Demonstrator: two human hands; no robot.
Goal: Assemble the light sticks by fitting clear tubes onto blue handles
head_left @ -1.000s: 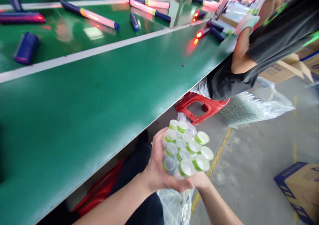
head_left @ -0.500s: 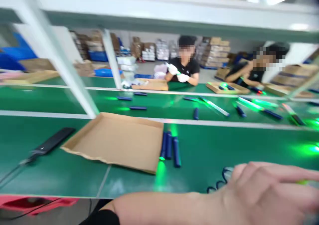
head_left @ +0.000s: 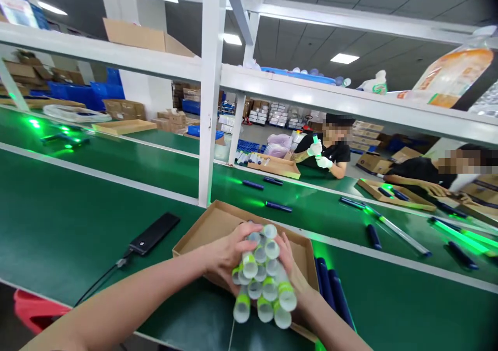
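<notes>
A bundle of translucent white plastic tubes (head_left: 260, 273) with yellow-green bands is held between my two hands, open ends facing me. On its left side, my left hand (head_left: 229, 252) has its fingers wrapped over the upper tubes. My right hand (head_left: 291, 268) presses against the right side, partly hidden behind the tubes. Beneath and behind the bundle lies a shallow cardboard tray (head_left: 194, 232). Several dark blue flashlights (head_left: 337, 294) lie side by side against the tray's right edge, with green light near their ends.
A black power bank (head_left: 153, 234) with a cable lies left of the tray. A white shelf post (head_left: 210, 107) rises behind it. More lit flashlights (head_left: 278, 206) lie on the green belt (head_left: 241, 198) beyond. A gloved co-worker (head_left: 327, 149) and another person (head_left: 431, 174) sit opposite.
My left hand, stretched out to the right before, is now over the cardboard tray. Both hands now hold the tube bundle there. The camera view has turned left and upward.
</notes>
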